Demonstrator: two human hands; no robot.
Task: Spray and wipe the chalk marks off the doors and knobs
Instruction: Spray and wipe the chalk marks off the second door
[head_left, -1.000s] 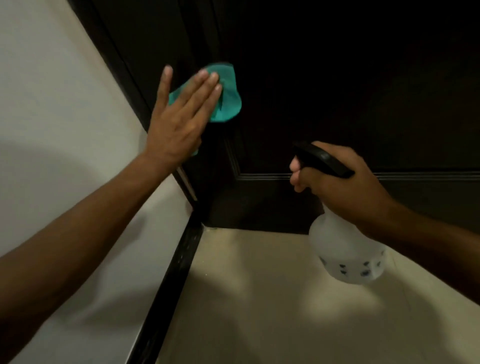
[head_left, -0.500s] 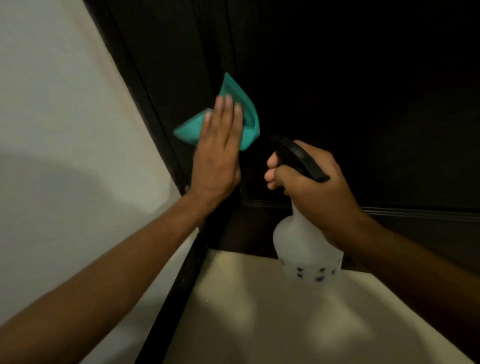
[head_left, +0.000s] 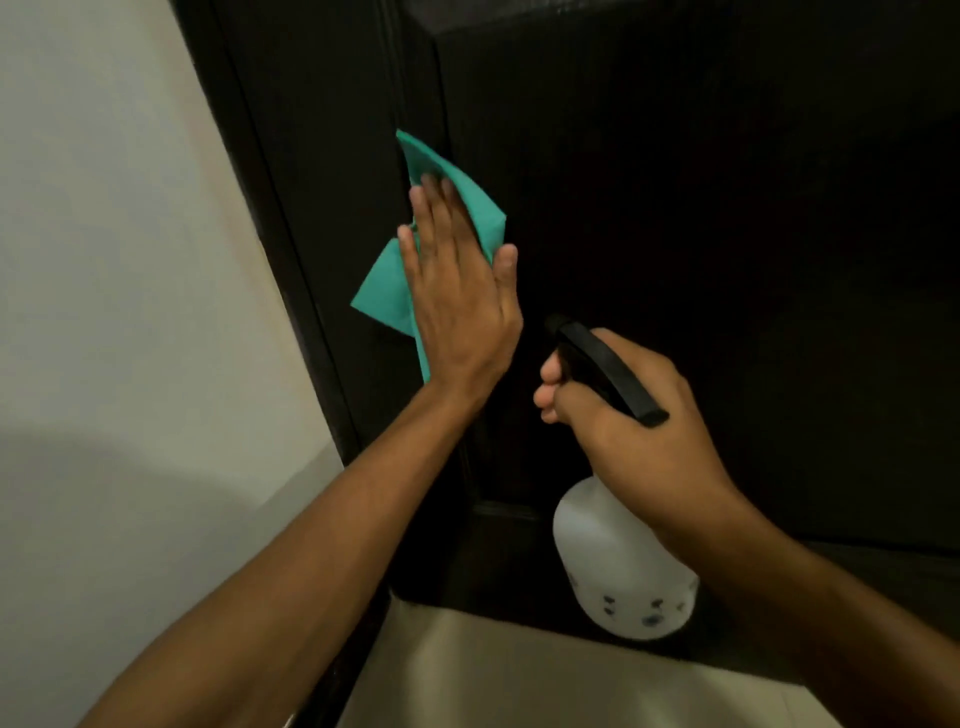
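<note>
Cloth (head_left: 483, 208), teal and loosely folded, lies flat against the dark door (head_left: 701, 208), close to the door's left edge where it meets the dark frame (head_left: 291, 171). The left hand (head_left: 460, 291) presses it there with straight fingers laid side by side and the thumb held out to the right; the palm covers the middle of the cloth, so that one pointed corner sticks out above the fingertips and another flap shows to the left of the hand and below it. The left forearm runs up from the lower left of the view.

To the right and lower, the right hand (head_left: 623, 410) grips the black head of a spray bottle (head_left: 618, 566), its fingers curled round the neck beneath the trigger part. The nozzle points up and to the left, near the left wrist but apart from it. The bottle's white, translucent body hangs below the hand, tilted, with small dark marks printed near its base. It is held in the air in front of the lower panel of the door.

A pale wall (head_left: 119, 260) fills the left side, with a soft shadow across its lower part. Light-coloured floor (head_left: 519, 675) shows at the foot of the door. No chalk marks can be made out on the door, which is very dark.
</note>
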